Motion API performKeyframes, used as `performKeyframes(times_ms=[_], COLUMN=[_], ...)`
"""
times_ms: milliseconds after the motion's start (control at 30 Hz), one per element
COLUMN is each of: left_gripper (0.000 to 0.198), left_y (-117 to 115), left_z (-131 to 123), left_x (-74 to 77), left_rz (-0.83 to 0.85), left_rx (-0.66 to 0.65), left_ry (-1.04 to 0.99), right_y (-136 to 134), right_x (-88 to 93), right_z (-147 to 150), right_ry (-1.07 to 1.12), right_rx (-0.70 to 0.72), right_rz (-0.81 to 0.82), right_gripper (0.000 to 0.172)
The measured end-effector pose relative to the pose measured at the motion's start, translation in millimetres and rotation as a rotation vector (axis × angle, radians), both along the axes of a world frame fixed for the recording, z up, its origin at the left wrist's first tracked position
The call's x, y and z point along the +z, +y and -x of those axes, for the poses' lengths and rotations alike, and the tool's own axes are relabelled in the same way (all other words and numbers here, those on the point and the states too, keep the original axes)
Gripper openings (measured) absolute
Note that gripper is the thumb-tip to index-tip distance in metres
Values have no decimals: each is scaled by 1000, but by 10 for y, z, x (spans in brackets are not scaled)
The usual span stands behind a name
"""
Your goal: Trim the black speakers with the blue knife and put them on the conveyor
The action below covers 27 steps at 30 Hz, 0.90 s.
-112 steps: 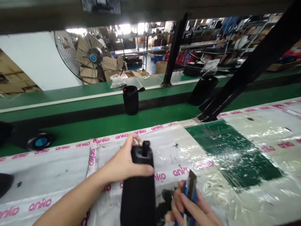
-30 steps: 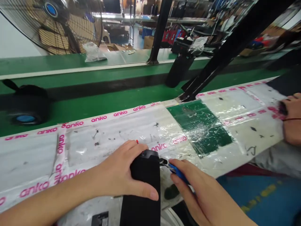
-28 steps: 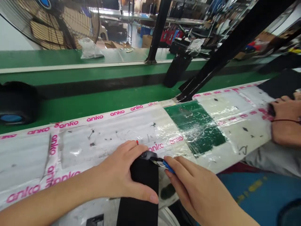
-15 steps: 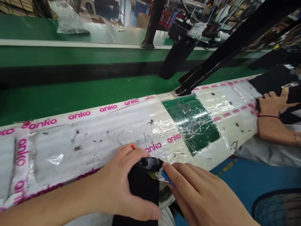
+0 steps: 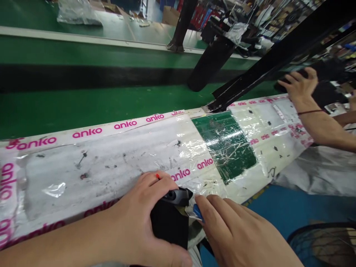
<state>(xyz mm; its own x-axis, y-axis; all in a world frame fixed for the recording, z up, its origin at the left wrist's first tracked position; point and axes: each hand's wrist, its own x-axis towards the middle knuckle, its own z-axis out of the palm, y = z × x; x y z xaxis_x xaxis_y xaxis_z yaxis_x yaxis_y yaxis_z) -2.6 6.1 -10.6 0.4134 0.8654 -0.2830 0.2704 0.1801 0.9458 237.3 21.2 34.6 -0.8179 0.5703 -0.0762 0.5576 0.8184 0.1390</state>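
Note:
My left hand (image 5: pixel 150 215) is wrapped round a black cylinder-like piece (image 5: pixel 169 222) with a dark plastic fitting (image 5: pixel 178 195) at its upper end. My thumb lies along the near side and a small red mark shows on one finger. Close to that fitting, my right hand (image 5: pixel 236 226) pinches a small blue tool (image 5: pixel 198 212) with a pale, shiny flat part; most of it is hidden by the fingers. The flat part reaches to the edge of the black piece, just below the fitting. Both hands are over the near edge of the tape-covered worktop (image 5: pixel 97 159).
A green conveyor belt (image 5: pixel 97 104) runs behind the worktop. A slanted black post (image 5: pixel 250 78) rises from the worktop's far edge, with a black cylinder (image 5: pixel 208 63) behind it. At right, a co-worker's hand (image 5: pixel 302 87) holds a black object. A mesh-backed chair (image 5: pixel 319 244) stands lower right.
The co-worker's hand has lifted off the worktop toward the belt, now gripping a black object. My hands keep nearly the same place and hold. The view has shifted slightly.

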Motion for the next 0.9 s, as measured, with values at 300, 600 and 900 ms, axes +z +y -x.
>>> performKeyframes(times_ms=[300, 600, 900], left_gripper=[48, 57, 63], left_y=[51, 6, -144], left_z=[-100, -27, -37], left_x=[78, 13, -38], left_rz=[23, -93, -153], left_rx=[4, -6, 76], left_ry=[16, 65, 37], right_y=[128, 477, -424], right_x=[209, 574, 56], right_z=[153, 257, 207], right_ry=[-199, -232, 901], right_rx=[-43, -71, -813], right_rz=[161, 480, 947], right_gripper=[49, 7, 45])
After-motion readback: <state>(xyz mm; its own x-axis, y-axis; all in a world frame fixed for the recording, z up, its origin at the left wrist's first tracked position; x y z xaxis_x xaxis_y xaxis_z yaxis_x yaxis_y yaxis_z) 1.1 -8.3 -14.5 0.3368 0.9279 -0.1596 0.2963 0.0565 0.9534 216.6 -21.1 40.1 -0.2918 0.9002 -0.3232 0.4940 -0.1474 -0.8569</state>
